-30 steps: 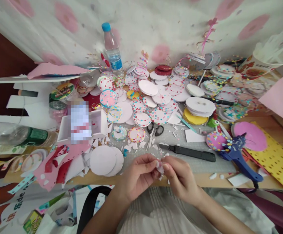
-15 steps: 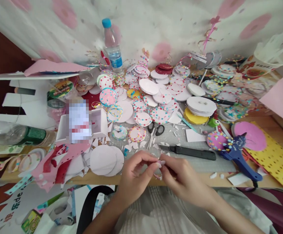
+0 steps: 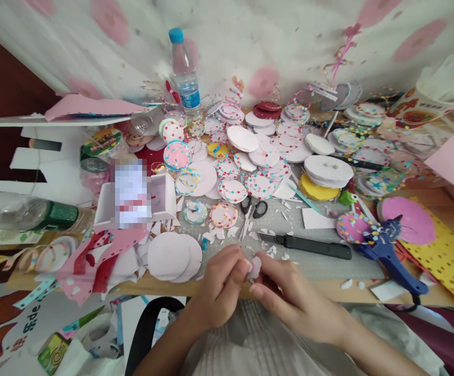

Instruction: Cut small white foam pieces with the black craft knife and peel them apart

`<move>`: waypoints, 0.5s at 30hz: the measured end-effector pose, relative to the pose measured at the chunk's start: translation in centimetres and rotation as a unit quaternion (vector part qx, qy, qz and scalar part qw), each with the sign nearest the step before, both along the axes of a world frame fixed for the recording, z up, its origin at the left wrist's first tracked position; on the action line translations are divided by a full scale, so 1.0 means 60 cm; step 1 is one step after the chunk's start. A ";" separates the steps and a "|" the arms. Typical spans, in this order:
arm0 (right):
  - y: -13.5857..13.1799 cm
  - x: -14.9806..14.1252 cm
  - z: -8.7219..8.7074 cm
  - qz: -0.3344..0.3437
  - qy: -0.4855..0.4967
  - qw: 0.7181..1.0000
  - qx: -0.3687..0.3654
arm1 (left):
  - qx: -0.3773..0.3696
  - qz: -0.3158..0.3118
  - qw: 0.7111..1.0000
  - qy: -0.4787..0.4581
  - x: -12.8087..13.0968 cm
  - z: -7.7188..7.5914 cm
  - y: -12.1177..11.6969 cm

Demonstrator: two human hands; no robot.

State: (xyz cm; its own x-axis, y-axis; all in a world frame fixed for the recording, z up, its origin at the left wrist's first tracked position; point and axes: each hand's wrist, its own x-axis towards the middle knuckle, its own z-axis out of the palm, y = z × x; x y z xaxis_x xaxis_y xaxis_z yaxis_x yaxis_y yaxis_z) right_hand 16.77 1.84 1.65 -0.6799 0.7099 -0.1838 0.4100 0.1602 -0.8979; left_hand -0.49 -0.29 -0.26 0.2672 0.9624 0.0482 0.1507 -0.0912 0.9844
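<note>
Above the table's front edge, my left hand [image 3: 224, 286] is closed, thumb and fingers pinching a small pale pink piece of paper or foam [image 3: 255, 267]. My right hand [image 3: 295, 300] is close beside it, its index finger against the piece's edge and its thumb held apart below. The right hand's other fingers are partly hidden. Just beyond the hands lie a black utility knife [image 3: 315, 245], black-handled scissors [image 3: 252, 211] and white scraps [image 3: 270, 253] on a grey cutting mat [image 3: 305, 269].
Many white discs [image 3: 242, 139], several wrapped in beaded garlands, cover the back. A blue glue gun [image 3: 395, 256] lies at right beside yellow dotted paper [image 3: 452, 261]. At left stand a white box [image 3: 164, 196] and a plastic bottle [image 3: 62, 215]; a water bottle [image 3: 188, 86] stands behind.
My right thumb has moved away from the small piece and my right hand has opened a little. More of the piece shows now. The view has shifted slightly left.
</note>
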 end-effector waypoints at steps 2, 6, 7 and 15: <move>-0.001 -0.002 -0.001 -0.004 0.013 1.000 -0.003 | -0.004 -0.005 1.000 -0.008 -0.003 -0.002 -0.002; -0.001 -0.006 0.000 -0.017 0.056 0.998 -0.008 | -0.046 -0.011 0.999 -0.019 -0.007 -0.003 -0.004; -0.001 -0.007 0.001 -0.020 0.065 0.998 -0.011 | -0.069 -0.015 0.997 -0.027 -0.007 -0.004 -0.004; 0.000 -0.001 -0.001 -0.009 0.096 0.995 -0.002 | -0.291 -0.046 0.927 -0.232 0.004 -0.030 -0.003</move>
State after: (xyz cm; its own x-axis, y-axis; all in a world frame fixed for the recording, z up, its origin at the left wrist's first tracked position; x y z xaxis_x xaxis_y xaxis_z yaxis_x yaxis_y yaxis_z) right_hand 16.72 1.86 1.59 -0.6894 0.7224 -0.0546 0.2331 0.1498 -0.9608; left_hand -0.25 -0.49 -2.09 0.4303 0.8358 -0.3410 -0.2838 0.4838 0.8279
